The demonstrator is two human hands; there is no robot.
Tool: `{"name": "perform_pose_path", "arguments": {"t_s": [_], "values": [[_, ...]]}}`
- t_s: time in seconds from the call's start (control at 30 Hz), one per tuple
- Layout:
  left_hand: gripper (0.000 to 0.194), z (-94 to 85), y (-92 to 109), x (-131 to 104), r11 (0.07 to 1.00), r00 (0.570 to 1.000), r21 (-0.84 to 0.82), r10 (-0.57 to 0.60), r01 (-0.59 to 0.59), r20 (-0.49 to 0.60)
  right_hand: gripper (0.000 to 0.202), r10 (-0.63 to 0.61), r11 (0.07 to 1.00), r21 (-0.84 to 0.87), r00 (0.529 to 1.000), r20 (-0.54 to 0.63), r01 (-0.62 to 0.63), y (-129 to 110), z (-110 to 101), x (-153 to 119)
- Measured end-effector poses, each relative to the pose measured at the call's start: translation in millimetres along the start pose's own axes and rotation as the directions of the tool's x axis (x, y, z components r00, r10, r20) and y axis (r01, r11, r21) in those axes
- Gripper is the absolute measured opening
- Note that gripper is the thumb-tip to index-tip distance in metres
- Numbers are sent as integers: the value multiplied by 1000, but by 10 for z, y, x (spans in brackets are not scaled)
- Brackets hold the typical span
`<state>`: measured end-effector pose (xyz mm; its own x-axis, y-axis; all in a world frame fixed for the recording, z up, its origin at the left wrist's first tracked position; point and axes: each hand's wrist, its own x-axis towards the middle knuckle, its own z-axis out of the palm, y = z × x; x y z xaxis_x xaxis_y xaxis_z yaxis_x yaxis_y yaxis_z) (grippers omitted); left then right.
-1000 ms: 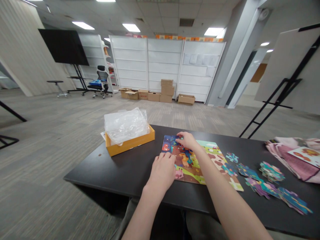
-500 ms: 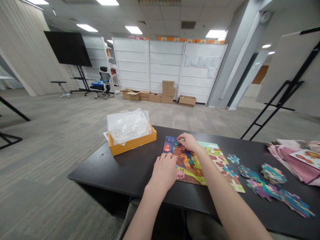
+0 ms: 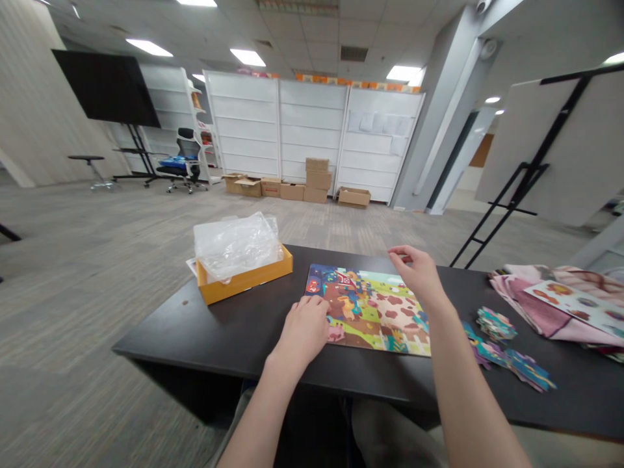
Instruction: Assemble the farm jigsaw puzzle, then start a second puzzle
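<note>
My left hand (image 3: pixel 305 325) lies flat, fingers stretched out, on the lower left edge of a colourful farm-picture puzzle board (image 3: pixel 390 311). Above the board's upper right edge hovers my right hand (image 3: pixel 414 270), thumb and fingers apart, and I see nothing between them. A red barn, animals and a brown-spotted cow show on the board. Several blue and purple puzzle pieces (image 3: pixel 529 367) lie to its right, partly hidden behind my right forearm. Beside them sits a small pile of puzzle pieces (image 3: pixel 496 324).
An orange-yellow box (image 3: pixel 244 283) holding clear plastic wrap (image 3: pixel 236 247) stands left on the black table (image 3: pixel 195 331). Pink cloth (image 3: pixel 517 299) with a picture sheet (image 3: pixel 580 305) on it lies at the far right. A whiteboard stand (image 3: pixel 517 188) rises beyond the table.
My right hand has lifted off the board's upper left and moved right, past its far edge. The left hand stays on the board. The view has turned a little to the right.
</note>
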<state>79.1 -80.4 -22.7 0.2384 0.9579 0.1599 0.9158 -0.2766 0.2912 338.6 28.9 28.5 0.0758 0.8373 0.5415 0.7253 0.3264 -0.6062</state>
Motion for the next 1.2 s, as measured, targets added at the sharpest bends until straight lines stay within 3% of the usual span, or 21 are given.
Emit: {"name": "perform_pose_path", "arguments": {"t_s": [0.17, 0.33, 0.5, 0.7, 0.87, 1.03, 1.2], "values": [[28, 13, -7, 13, 1000, 1000, 21, -4, 4, -1, 31, 128, 987, -91, 990, -58, -133, 143, -398, -408], [25, 31, -18, 50, 999, 1000, 34, -11, 12, -19, 23, 174, 970, -182, 984, 41, -163, 228, -382, -536], [24, 27, -8, 83, 999, 999, 41, -35, 37, -30, 19, 62, 971, -241, 960, 274, 6, 121, -84, -168], [24, 0, -7, 94, 999, 999, 35, -39, 40, -22, 19, -10, 952, -256, 851, 525, 169, 24, 592, 292], [23, 23, -29, 98, 999, 999, 9, -51, 51, -19, 17, -44, 956, -208, 804, 593, 206, 140, 936, 285], [24, 27, -43, 68, 1000, 1000, -7, -22, 22, -6, 19, -66, 951, -200, 788, 613, 235, 231, 992, 229], [25, 17, -43, 51, 1000, 1000, -19, -13, 13, -2, 18, -87, 933, -238, 812, 577, 269, 267, 1044, 206]]}}
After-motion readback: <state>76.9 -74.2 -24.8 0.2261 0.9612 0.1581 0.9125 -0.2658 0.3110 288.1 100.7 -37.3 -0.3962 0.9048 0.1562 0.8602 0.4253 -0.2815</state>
